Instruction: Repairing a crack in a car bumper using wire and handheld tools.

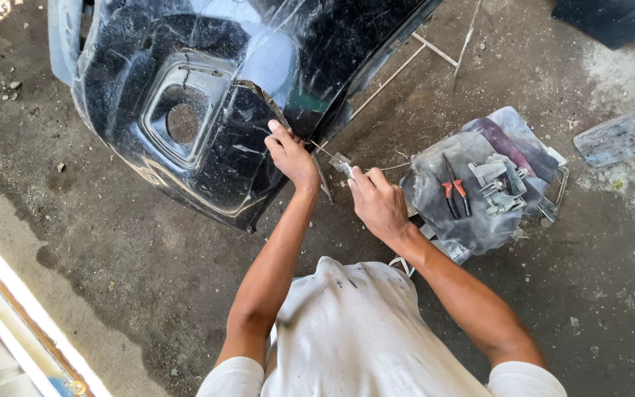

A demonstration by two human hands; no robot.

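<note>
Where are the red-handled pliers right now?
In the head view, the red-handled pliers lie on the grey plastic bag on the ground, just right of the person's right hand, beside grey metal clips.

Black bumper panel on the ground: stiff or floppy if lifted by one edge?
The bumper panel is probably flexible: it looks like a thin curved shell, torn where the left hand touches it. Its glossy surface may be slippery. Likely light for its size.
</note>
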